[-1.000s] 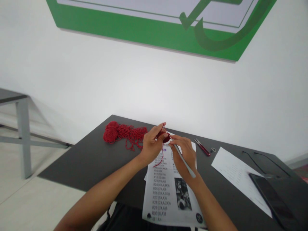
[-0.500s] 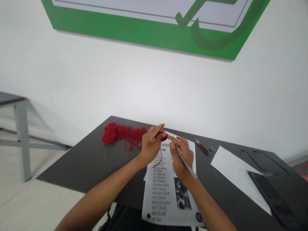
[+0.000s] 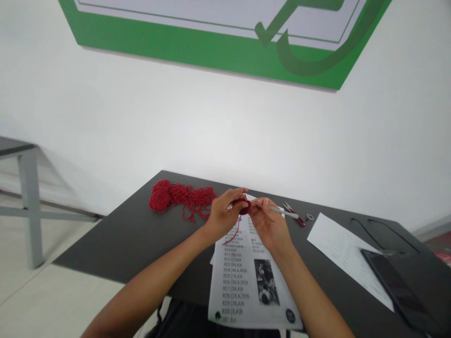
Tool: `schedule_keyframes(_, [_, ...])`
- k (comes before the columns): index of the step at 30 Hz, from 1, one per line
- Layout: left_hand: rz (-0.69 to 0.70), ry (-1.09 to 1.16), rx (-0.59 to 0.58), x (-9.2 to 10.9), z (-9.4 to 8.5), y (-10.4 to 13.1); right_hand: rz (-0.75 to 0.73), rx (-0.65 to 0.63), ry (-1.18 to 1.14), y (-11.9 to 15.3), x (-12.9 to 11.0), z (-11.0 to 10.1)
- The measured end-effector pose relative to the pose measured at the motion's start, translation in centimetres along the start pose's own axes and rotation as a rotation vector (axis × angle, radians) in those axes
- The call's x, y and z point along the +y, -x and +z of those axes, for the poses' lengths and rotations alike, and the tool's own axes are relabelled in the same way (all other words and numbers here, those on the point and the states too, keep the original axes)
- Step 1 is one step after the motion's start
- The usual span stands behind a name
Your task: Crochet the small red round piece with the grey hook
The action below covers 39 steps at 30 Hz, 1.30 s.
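My left hand pinches a small dark red crochet piece, with red yarn running over its raised index finger. In my right hand is a crochet hook with a grey handle, lying nearly level and pointing left. Its thin tip meets the crochet piece; whether a loop sits on it is too small to tell. A loose yarn tail hangs below the piece. Left of my hands, a red yarn ball and a tangled heap of the same yarn rest on the table.
Beneath my hands lies a printed pattern sheet, reaching past the near edge of the dark table. To the right are red-handled scissors, a small ring, another paper, a black phone-like device and glasses.
My right hand has turned, swinging the hook from a steep slant to nearly level. The crochet piece and my left fingers have shifted slightly right and down.
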State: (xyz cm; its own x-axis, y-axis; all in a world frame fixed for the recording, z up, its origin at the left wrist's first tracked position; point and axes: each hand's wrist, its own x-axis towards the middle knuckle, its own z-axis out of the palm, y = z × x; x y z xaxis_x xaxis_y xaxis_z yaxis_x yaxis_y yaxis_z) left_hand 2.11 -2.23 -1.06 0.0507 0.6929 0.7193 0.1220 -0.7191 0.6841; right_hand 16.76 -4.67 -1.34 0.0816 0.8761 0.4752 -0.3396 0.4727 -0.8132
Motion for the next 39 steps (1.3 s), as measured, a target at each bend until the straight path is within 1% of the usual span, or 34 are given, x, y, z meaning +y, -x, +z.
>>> schedule_keyframes(2, [0.006,-0.026,-0.007,0.1,0.1,0.3,-0.060,0.015,0.053,0.0,0.0,-0.1])
schedule_keyframes(4, [0.001,-0.050,-0.012,0.2,0.1,0.5,-0.150,0.019,0.190,0.3,-0.2,-0.1])
schedule_keyframes(8, [0.005,-0.030,-0.027,0.1,0.3,0.6,-0.323,0.016,0.631,0.9,-0.4,0.2])
schedule_keyframes(10, [-0.038,0.069,-0.016,0.1,0.8,0.8,-0.395,0.083,0.850,1.3,-0.1,0.2])
schedule_keyframes(11, [-0.104,0.158,-0.007,0.2,1.1,0.9,-0.430,0.118,0.928,1.5,0.1,0.2])
schedule_keyframes(13, [-0.268,0.425,-0.008,0.3,1.6,1.1,-0.454,0.160,0.955,1.7,0.4,0.1])
schedule_keyframes(15, [-0.413,0.657,-0.047,0.5,1.8,1.0,-0.485,0.160,0.977,1.8,0.3,0.1])
schedule_keyframes(17, [-0.505,0.781,-0.071,0.6,1.6,0.7,-0.513,0.119,0.978,1.8,-0.2,0.1])
schedule_keyframes(18, [-0.520,0.799,-0.077,0.6,1.3,0.4,-0.511,0.085,0.938,1.7,-0.6,0.1])
schedule_keyframes(22, [-0.459,0.788,-0.087,0.7,0.4,-0.5,-0.424,-0.062,0.659,1.2,-1.9,-0.1])
schedule_keyframes(24, [-0.434,0.808,-0.100,0.7,0.2,-0.7,-0.382,-0.109,0.585,1.0,-2.2,-0.3])
schedule_keyframes(26, [-0.427,0.848,-0.100,0.7,0.0,-0.8,-0.375,-0.144,0.559,0.9,-2.3,-0.6])
schedule_keyframes(28, [-0.430,0.885,-0.097,0.8,-0.1,-0.8,-0.370,-0.158,0.542,0.9,-2.4,-0.8])
schedule_keyframes(32, [-0.453,0.912,-0.103,0.9,-0.6,-1.2,-0.310,-0.174,0.495,1.1,-2.6,-0.8])
schedule_keyframes(35, [-0.500,0.951,-0.111,1.2,-1.0,-1.4,-0.266,-0.186,0.456,1.3,-2.8,-0.8])
schedule_keyframes(39, [-0.570,1.029,-0.129,1.6,-1.0,-1.3,-0.188,-0.164,0.357,1.7,-2.4,-0.8])
